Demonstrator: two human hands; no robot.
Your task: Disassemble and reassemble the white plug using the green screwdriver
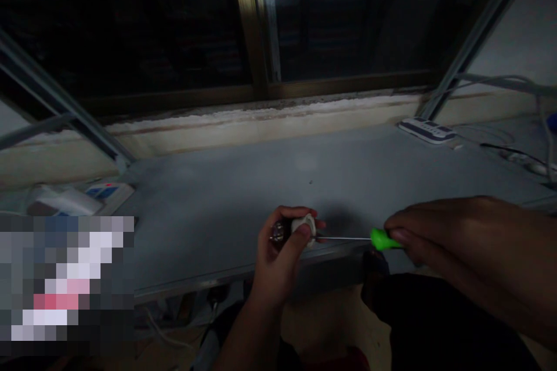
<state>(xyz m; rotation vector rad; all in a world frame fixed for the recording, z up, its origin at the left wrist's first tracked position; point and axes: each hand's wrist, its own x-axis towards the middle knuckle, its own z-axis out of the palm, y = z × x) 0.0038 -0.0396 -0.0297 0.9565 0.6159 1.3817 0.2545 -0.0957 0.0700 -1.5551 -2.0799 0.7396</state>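
Near the front edge of the grey table (209, 197), my left hand (278, 261) is closed around a small part with a whitish rim and a dark, shiny body (308, 225). My left thumb presses on its whitish side; the exact kind is too dim to make out. My right hand (418, 232) grips the bright green handle of a screwdriver (378, 239). Its thin metal shaft runs leftward, level, and the tip meets the whitish end of the part or lies just at it. Fingers hide the rest of the handle.
A white and dark power strip (427, 130) lies at the back right, with loose cables (522, 156) beyond it. Another power strip (108, 197) with a lit red light is at the left. A dark window (165, 29) and metal posts stand behind the table.
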